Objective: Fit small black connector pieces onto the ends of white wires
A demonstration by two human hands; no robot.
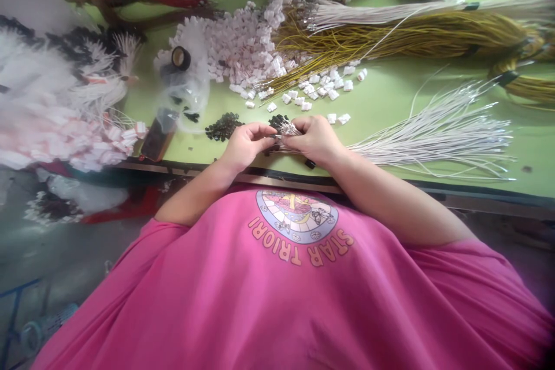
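Observation:
My right hand (314,137) is closed around a bundle of white wires (416,141), whose metal-tipped ends stick out between my hands. From there the wires run right under my forearm and fan out over the green table. Thumb and fingertips of my left hand (249,144) pinch together at the tips of the bundle; whatever small piece they grip is too small to make out. Beside the left hand lies a pile of small black connectors (224,126), and more black connectors (278,121) sit just behind the wire tips.
White connectors (243,40) are heaped at the back middle, near yellow wire bundles (411,34). A tape roll (181,58) on a plastic bag and a dark phone-like object (158,136) lie left. White-connector harnesses (65,121) crowd the far left. The table edge (195,169) runs before my body.

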